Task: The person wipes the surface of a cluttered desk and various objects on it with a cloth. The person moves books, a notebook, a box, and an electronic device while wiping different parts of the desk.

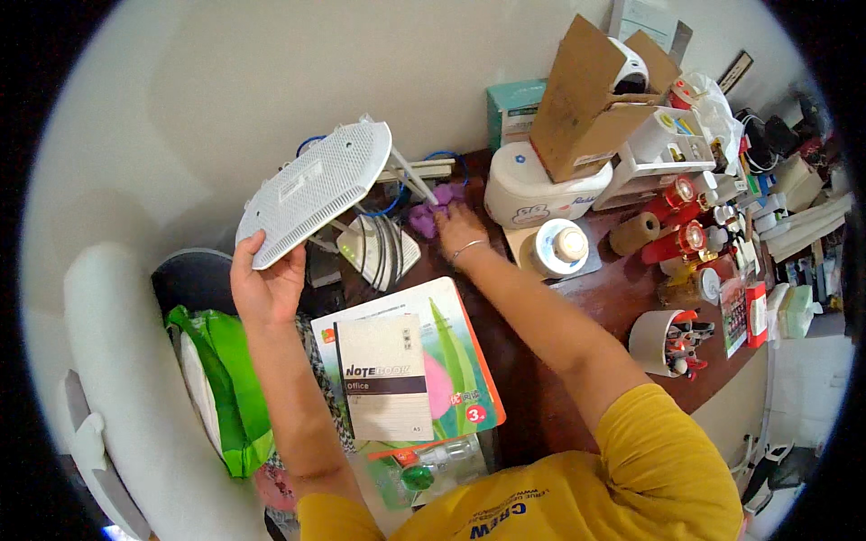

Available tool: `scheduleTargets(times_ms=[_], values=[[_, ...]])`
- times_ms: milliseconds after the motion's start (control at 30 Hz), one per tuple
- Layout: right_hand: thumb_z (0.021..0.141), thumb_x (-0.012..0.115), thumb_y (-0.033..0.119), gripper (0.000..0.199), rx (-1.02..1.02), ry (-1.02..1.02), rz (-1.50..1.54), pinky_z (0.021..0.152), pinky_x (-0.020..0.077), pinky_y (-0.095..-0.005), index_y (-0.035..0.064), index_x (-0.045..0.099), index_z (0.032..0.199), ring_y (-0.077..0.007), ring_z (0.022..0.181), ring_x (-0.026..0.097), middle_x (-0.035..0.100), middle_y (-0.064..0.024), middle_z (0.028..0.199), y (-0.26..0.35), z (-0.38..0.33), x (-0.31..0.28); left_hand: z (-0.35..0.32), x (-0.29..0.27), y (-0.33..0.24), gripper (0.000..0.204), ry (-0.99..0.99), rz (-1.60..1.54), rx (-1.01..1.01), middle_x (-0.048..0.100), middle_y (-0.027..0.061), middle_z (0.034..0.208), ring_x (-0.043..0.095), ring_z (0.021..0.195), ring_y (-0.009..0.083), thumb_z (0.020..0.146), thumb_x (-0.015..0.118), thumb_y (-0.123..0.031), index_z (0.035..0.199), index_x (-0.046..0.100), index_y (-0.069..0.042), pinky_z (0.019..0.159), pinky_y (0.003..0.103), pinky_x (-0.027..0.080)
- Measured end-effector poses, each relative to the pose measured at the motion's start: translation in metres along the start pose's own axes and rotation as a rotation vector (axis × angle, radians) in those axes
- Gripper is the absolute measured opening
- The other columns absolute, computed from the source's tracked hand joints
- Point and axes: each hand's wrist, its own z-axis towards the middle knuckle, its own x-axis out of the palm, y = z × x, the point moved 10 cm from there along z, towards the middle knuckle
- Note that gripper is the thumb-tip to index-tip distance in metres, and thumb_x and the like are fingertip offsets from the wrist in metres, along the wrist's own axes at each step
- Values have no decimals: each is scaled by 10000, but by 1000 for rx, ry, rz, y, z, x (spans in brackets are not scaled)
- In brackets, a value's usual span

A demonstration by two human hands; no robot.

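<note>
A white Wi-Fi router (pixel 311 194) with a perforated face and stick antennas is held up and tilted near the wall. My left hand (pixel 269 278) is closed on its lower left edge, thumb and fingers on either side. My right hand (pixel 463 236), with a bracelet at the wrist, presses on a bunched purple cloth (pixel 437 209) at the back of the dark table. The cloth touches the end of one antenna; whether it is wrapped around it I cannot tell. Beneath the router sits a smaller white box (pixel 379 251) with black cables looped over it.
A notebook (pixel 386 379) lies on larger books (pixel 465 347) before me. To the right stand a white lidded container (pixel 541 189), an open cardboard box (pixel 586 117), red-topped jars (pixel 675 243) and a pen cup (pixel 654 343). A green bag (pixel 230 388) is at left.
</note>
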Motion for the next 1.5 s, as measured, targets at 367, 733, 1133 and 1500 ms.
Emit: scheduleTargets(times_ms=[367,733,1133,1500], values=[[728,547,75,360,-686,89,-68,895,444,-394,125,602,1080,-302,1081,505,558,-112,1116,36,-48,-7,-4,-10,-2,443,-1,-88,-89,545,192,1145,576,1005,333,783,528,-85,1200,445,41,720,346,572],[718,553,230,295,-76,151,316,741,479,-435,48,640,932,-383,824,602,619,-239,846,-20,-80,-95,-13,8,2,436,45,-92,-100,538,185,1158,569,1020,314,790,521,-59,1211,444,23,764,376,558],[717,577,223,254,-78,99,527,674,457,-440,18,610,863,-393,737,577,590,-232,777,-55,-141,-79,34,103,34,433,255,66,-284,503,263,1154,534,1045,415,832,501,-130,1182,391,100,698,340,595],[708,572,216,259,-148,95,639,695,454,-427,4,603,853,-385,758,568,579,-226,791,-45,-145,-69,36,120,65,456,246,165,-360,485,287,1171,534,1025,458,826,490,-114,1195,373,127,665,291,599]])
